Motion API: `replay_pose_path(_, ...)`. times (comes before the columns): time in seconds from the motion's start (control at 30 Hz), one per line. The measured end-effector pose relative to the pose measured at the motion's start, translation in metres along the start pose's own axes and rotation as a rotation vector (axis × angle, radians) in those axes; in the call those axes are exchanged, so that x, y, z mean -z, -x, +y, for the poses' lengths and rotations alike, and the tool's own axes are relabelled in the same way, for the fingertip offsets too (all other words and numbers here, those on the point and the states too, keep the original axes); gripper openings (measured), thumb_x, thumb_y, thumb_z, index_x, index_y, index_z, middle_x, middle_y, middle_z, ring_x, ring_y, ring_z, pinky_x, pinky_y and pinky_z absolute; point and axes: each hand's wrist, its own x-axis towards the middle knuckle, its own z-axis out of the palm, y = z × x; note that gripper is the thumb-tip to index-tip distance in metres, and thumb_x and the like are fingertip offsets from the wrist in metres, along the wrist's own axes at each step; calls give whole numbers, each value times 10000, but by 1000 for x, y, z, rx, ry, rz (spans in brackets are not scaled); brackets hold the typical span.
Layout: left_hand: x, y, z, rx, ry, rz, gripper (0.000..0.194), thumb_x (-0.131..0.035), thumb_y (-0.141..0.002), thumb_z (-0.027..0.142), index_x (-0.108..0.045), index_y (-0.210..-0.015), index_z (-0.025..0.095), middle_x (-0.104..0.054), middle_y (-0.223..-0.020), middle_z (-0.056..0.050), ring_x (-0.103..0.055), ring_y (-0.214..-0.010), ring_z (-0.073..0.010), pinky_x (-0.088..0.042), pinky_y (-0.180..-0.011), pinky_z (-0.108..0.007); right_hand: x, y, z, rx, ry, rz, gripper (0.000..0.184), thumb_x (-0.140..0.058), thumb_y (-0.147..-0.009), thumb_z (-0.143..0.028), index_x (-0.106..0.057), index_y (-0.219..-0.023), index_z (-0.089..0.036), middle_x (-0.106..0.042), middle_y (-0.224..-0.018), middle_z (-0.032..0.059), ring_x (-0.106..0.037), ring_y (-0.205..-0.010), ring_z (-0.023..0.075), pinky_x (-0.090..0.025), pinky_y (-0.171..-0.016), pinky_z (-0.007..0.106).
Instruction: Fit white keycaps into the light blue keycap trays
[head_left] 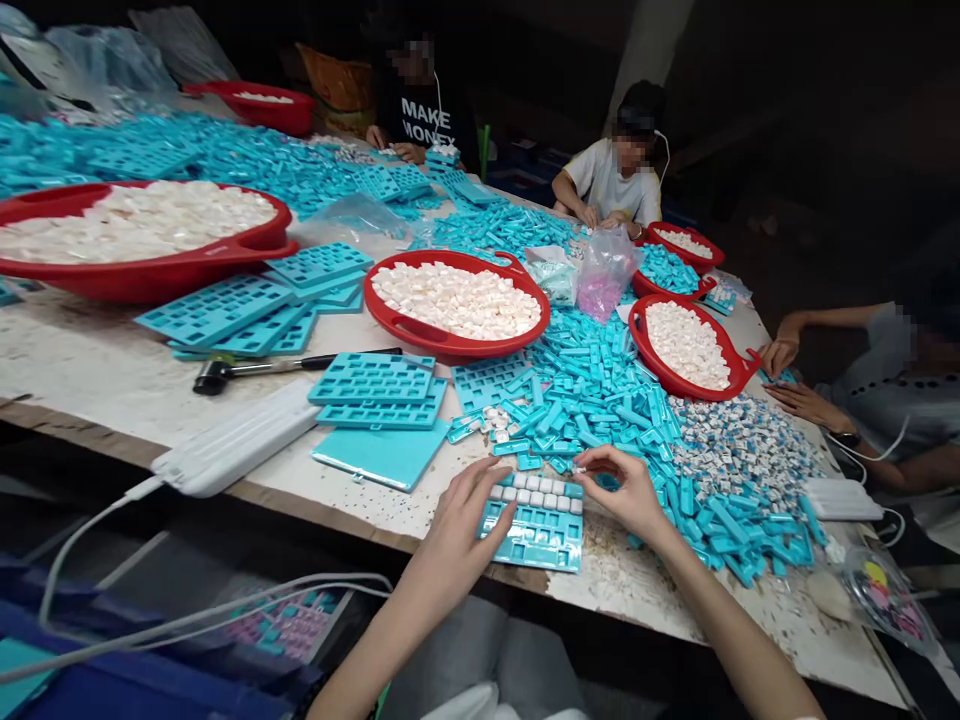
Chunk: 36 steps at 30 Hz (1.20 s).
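Observation:
A turquoise keyboard-shaped plate lies at the table's front edge, with white keycaps in its upper rows and bare square openings lower down. Across its left side rests my left hand, fingers stretched and thumb apart, touching the plate. Just above the plate's upper right corner, my right hand pinches a small white keycap between thumb and fingertips. Loose white keycaps lie behind the plate, beside a heap of turquoise strip-shaped pieces.
Red basins of white keycaps stand behind. To the left are stacked turquoise plates, a hammer and a white power strip. Small white-and-blue pieces lie right. Several people work around the table; a cable hangs off its edge.

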Motion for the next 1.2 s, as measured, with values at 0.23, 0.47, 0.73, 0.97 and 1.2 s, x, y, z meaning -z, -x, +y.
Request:
replay_pose_path(0.23, -13, 20, 23, 27, 124, 37, 236, -655, -890, 400, -708, -1093, 293, -715, -1120, -55, -628, -1085, -291, -467, -966, -404, -21, 19, -6, 358, 185, -73, 223, -652, -921, -227, -655, -1143, -239, -751, -959, 46, -720, -834, 167, -581, -784, 294)
replay_pose_path(0.47, -27, 28, 31, 175, 241, 120, 120, -679, -836, 312, -740, -927, 266, -749, -912, -31, -680, -854, -256, -517, -797, -351, -34, 30, -9, 666, 301, -127, 229, -595, -966, -207, -637, -1190, -229, -766, -949, 61, -717, -790, 156, -566, -712, 268)
replay_pose_path(0.73, -9, 25, 17, 174, 123, 322, 120, -761, -775, 353, -765, -881, 298, -767, -914, -27, -677, -926, -299, -460, -945, -414, -31, 26, -9, 573, 266, -127, 175, -622, -943, -186, -671, -1107, -220, -768, -904, 46, -716, -788, 169, -566, -729, 291)
replay_pose_path(0.97, -2, 25, -10, 41, -59, 173, 219, -616, -896, 417, -776, -1005, 313, -749, -1068, -45, -657, -1040, -284, -439, -968, -402, -29, 26, -5, 516, 267, -104, 194, -603, -944, -192, -686, -1111, -244, -764, -872, 36, -715, -777, 181, -560, -719, 304)
replay_pose_path(1.2, 5, 19, -11, -13, -116, 67, 249, -553, -937, 414, -746, -1040, 293, -739, -1025, -52, -659, -1021, -273, -425, -937, -383, -24, 23, -3, 506, 243, 12, 195, -575, -939, -171, -691, -1080, -238, -751, -835, 36, -696, -724, 175, -549, -685, 314)
